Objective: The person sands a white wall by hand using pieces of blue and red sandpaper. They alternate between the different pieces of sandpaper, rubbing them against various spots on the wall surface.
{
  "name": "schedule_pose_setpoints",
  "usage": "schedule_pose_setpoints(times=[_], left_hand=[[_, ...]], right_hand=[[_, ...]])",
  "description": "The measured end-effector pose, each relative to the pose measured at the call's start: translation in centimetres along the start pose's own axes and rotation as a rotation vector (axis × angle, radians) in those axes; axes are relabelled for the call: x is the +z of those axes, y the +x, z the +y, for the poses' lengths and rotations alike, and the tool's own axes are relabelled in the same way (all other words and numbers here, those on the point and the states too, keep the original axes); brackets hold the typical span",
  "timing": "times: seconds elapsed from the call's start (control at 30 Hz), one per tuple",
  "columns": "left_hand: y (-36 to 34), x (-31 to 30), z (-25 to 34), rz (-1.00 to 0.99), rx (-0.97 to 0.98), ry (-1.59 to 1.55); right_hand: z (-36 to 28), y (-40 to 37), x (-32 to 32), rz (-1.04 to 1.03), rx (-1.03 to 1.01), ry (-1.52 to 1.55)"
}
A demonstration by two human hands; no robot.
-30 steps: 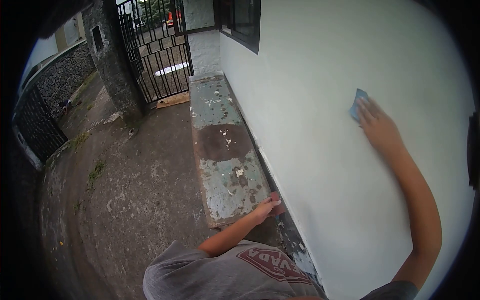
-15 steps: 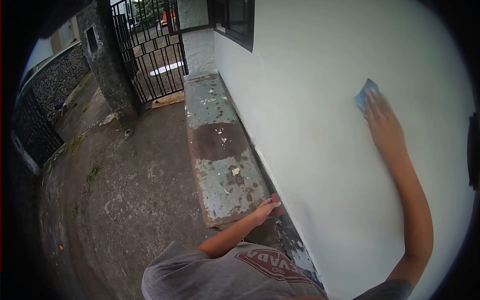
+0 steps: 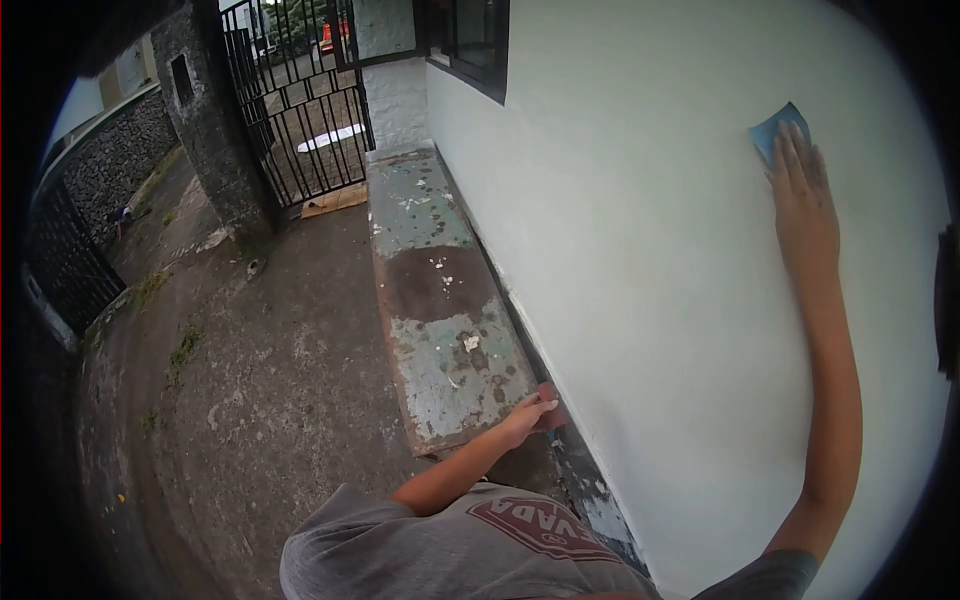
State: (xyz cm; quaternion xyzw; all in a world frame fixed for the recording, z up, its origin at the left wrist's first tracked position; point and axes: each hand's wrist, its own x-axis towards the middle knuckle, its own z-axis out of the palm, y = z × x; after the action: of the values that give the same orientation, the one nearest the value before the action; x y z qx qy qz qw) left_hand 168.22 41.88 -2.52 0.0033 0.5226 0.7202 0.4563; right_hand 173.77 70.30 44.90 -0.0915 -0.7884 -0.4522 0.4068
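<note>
My right hand [image 3: 803,195] lies with fingers stretched over a blue-grey sheet of sandpaper [image 3: 773,130], holding it flat against the white wall [image 3: 640,260]. One corner of the sheet sticks out past the fingertips. Low beside the base of the wall, my left hand [image 3: 524,420] is closed on a small reddish-brown piece [image 3: 548,397]. It looks like another bit of sandpaper, though the fingers cover part of it. The near end of a worn concrete bench [image 3: 450,375] is next to this hand.
The bench runs along the wall toward a black metal gate [image 3: 315,130]. A dark-framed window [image 3: 470,45] is set in the wall. A concrete post [image 3: 215,130] stands left of the gate, with rough paving [image 3: 280,370] in front of it.
My right hand has moved up and to the right across the wall with the blue-grey sandpaper. My left hand has barely shifted and still holds the reddish-brown piece.
</note>
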Motion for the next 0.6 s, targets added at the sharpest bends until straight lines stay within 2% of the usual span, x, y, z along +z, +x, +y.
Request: schedule_pose_setpoints(times=[0.07, 0.17, 0.23, 0.27, 0.3, 0.37, 0.47, 0.6], left_hand=[[-0.1, -0.2, -0.3, 0.009, -0.011, -0.008], [0.0, -0.7, -1.1, 0.001, -0.028, -0.01], [-0.2, -1.1, -1.1, -0.016, -0.03, 0.009], [-0.4, -1.5, -1.5, -0.005, -0.035, 0.004], [-0.2, -1.7, -1.9, 0.001, -0.038, -0.002], [0.2, -1.5, -1.8, 0.0, -0.031, -0.002], [0.1, -1.0, -1.4, -0.006, -0.027, 0.021], [0.4, 0.3, -1.4, -0.049, -0.022, 0.056]], right_hand=[[-2.8, -3.0, 0.9, -0.018, -0.028, 0.098], [-9.1, -11.1, 4.3, -0.16, -0.354, 0.333], [-13.2, -18.7, 7.4, -0.207, -0.462, 0.529], [-15.0, -22.7, 9.1, -0.301, -0.404, 0.666], [-15.0, -23.5, 7.9, -0.306, -0.45, 0.569], [-12.7, -21.7, 5.3, -0.27, -0.475, 0.428], [-7.1, -13.5, 1.9, -0.137, -0.409, 0.273], [0.6, -4.7, -0.7, -0.084, -0.032, -0.014]])
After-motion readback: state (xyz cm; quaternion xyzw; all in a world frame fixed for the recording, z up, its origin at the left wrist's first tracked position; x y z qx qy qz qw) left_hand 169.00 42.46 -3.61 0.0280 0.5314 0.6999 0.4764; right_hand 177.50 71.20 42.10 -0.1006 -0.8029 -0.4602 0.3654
